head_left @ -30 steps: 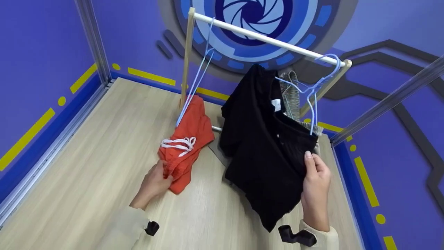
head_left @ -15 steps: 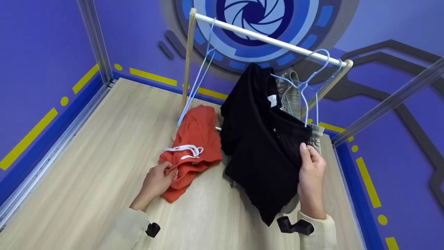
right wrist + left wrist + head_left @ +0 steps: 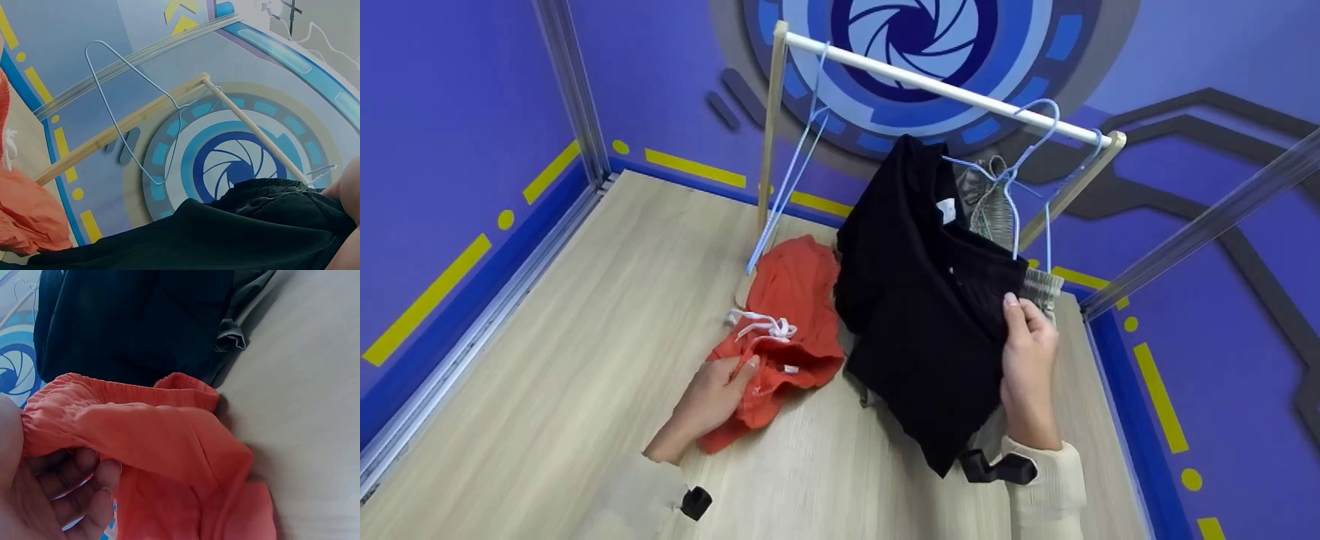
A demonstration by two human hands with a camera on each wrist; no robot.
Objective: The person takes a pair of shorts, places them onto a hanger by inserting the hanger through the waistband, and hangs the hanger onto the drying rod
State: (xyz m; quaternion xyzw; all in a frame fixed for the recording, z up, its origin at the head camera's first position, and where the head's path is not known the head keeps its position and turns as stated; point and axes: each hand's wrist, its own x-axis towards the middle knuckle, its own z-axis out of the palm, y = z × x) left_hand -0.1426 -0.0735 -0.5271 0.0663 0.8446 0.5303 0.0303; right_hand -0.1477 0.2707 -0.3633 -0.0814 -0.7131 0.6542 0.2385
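My left hand [image 3: 712,397] pinches the waistband of orange shorts [image 3: 799,281] with a white drawstring. Their waist gapes toward me, showing a small white tag inside. In the left wrist view, my thumb lies over the gathered waistband and the other fingers curl beneath it. My right hand [image 3: 1030,360] pinches the right end of the waistband of black shorts [image 3: 919,315]. These hang from a blue wire hanger [image 3: 1011,176] hooked over the rack's bar. Another blue hanger [image 3: 795,180] hangs bare at the bar's left end, just behind the orange shorts.
A wooden rack [image 3: 945,90] with a white bar stands on the wood-look floor panel [image 3: 645,300]. Grey-green garments [image 3: 1042,285] hang behind the black shorts on a further blue hanger. Blue patterned walls [image 3: 457,90] close the back and sides.
The orange shorts have come lower and toward me, off the left hanger's end, and their waist has opened. My right hand and the black shorts' hanger have shifted left along the bar.
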